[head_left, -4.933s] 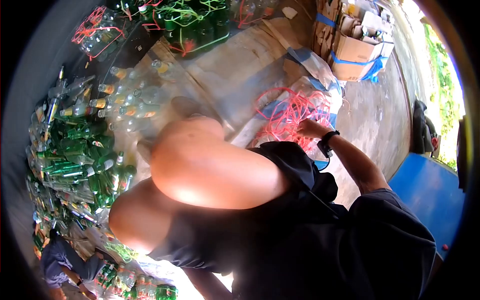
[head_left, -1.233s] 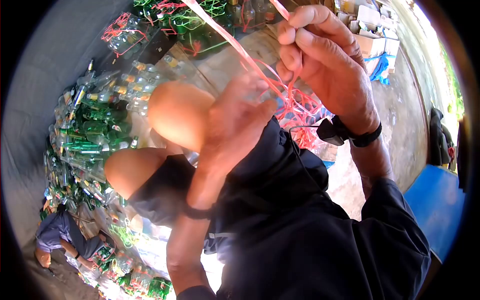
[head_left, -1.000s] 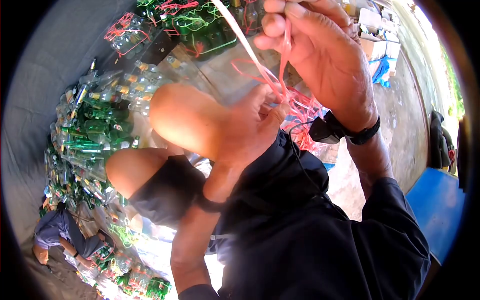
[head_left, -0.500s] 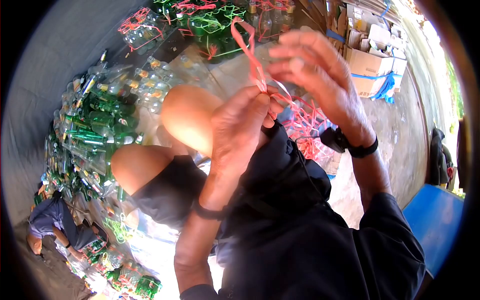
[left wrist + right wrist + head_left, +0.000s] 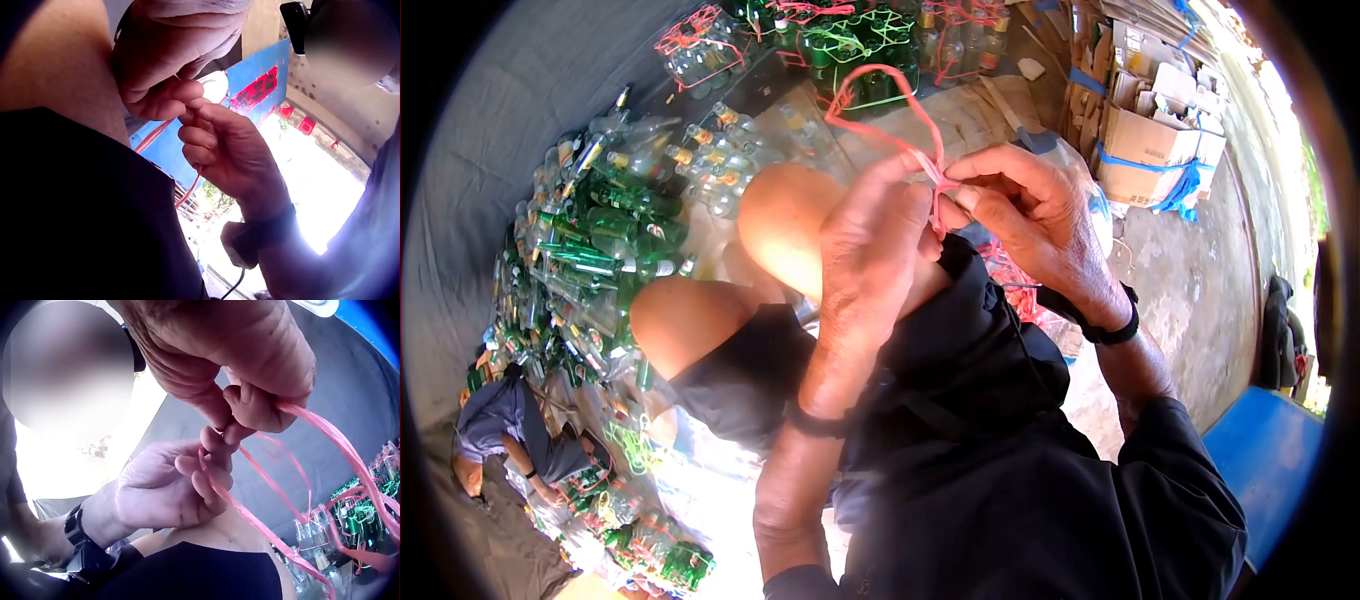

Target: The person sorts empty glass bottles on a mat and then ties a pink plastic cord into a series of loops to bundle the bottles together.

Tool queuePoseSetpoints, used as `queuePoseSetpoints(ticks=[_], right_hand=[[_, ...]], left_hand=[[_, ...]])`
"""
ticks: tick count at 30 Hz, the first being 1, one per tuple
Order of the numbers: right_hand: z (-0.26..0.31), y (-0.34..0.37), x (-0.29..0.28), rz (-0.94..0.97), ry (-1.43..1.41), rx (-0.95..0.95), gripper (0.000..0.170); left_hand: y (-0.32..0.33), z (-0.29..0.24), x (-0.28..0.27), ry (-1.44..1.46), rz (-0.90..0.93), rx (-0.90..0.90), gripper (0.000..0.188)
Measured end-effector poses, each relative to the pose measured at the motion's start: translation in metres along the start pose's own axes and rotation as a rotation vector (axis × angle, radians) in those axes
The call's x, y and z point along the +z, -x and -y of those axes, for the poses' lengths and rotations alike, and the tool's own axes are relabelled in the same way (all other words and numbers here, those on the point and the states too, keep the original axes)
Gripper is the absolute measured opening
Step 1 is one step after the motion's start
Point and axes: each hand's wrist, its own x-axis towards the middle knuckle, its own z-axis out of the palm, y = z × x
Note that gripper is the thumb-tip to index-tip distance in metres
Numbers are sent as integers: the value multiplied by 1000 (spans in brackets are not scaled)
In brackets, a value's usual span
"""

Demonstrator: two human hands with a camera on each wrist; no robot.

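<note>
The heap of bottles (image 5: 590, 250) lies past my bare knees (image 5: 785, 225) — nearer, my left hand (image 5: 872, 245) and right hand (image 5: 1040, 215) meet, both pinching the pink string (image 5: 931, 163) between them, its loop standing out beyond.

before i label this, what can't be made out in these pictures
Head view: whether the pink strands are knotted; the fingers cover where they meet.
Head view: pink tangle, partly behind the right hand and shorts.
Head view: label print on the green bottles, too small.
Left wrist view: left hand, cut off by the top edge.
</note>
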Motion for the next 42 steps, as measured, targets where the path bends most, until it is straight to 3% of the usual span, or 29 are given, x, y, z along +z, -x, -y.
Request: queuePoseSetpoints(ticks=[5, 13, 17, 20, 25, 27, 30, 34, 37, 39, 40, 42], right_hand=[[3, -1, 2, -21, 9, -89, 10], [7, -1, 7, -10, -69, -54, 8], [6, -2, 4, -43, 65, -52, 7], [4, -3, 6, -35, -77, 0, 7], [0, -9, -2, 25, -62, 90, 11], [3, -9, -4, 57, -63, 137, 13], [9, -10, -5, 99, -116, 222, 15], [9, -7, -7, 147, -177, 277, 14], [7, -6, -8, 162, -206, 278, 14], [5, -5, -9, 176, -230, 285, 13], [3, -5, -10, 187, -283, 308, 14], [2, -4, -12, 198, -337, 333, 14]], left_hand=[[-2, -6, -1, -76, -11, -29, 28], [-6, -7, 3, -137, -32, -69, 24], [-6, -5, 2, -121, 0, 26, 28], [-6, -3, 0, -154, 30, 67, 33], [-8, -4, -5, -284, 44, 87, 36], [-14, 2, -11, -488, 117, 343, 33], [-12, 4, -13, -636, 139, 429, 29], [-10, 3, -9, -596, 162, 344, 26], [-13, 6, -11, -648, 148, 450, 24], [-18, 6, -14, -752, 187, 639, 24], [-16, 4, -14, -752, 186, 638, 24], [-9, 0, -12, -599, 213, 352, 24]])
